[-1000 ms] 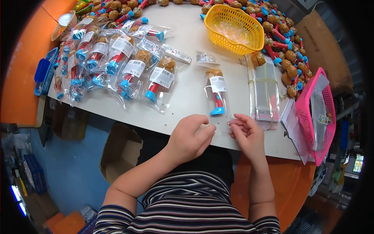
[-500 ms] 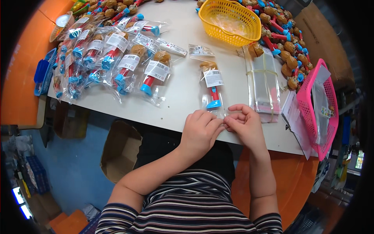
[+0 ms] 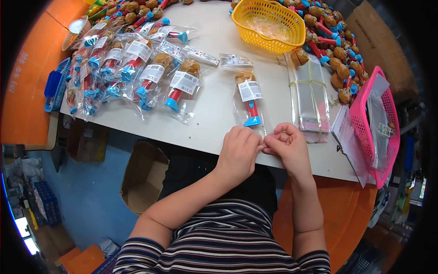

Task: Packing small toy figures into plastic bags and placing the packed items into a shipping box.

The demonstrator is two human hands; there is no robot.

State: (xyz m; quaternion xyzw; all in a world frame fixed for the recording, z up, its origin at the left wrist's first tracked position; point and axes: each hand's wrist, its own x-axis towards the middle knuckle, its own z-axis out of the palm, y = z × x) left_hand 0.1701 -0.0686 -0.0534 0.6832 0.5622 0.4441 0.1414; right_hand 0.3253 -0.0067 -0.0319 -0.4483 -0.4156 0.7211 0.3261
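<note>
A toy [image 3: 252, 108] with a brown head, red stem and blue foot lies in a clear plastic bag [image 3: 266, 119] in front of me, head away from me. A white label [image 3: 250, 91] covers its upper stem, and a printed header strip [image 3: 235, 60] is at the bag's far end. My left hand [image 3: 238, 150] and my right hand [image 3: 290, 148] meet at the bag's near edge, both closed in a pinch on the plastic. The exact bit between my fingertips is mostly hidden. Bagged toys [image 3: 150, 75] are piled at left.
A yellow basket [image 3: 292, 42] holds small clear pieces at the back. Loose toys [image 3: 335, 57] line the far right. Banded clear bags [image 3: 310, 98], papers [image 3: 349, 141] and a pink basket [image 3: 362, 132] stand at right. The table's front edge [image 3: 205, 148] runs below my hands.
My pinched hands have shifted very slightly, the fingertips still together at the bag's near edge. The whole view has moved a little; nothing was put down or let go.
</note>
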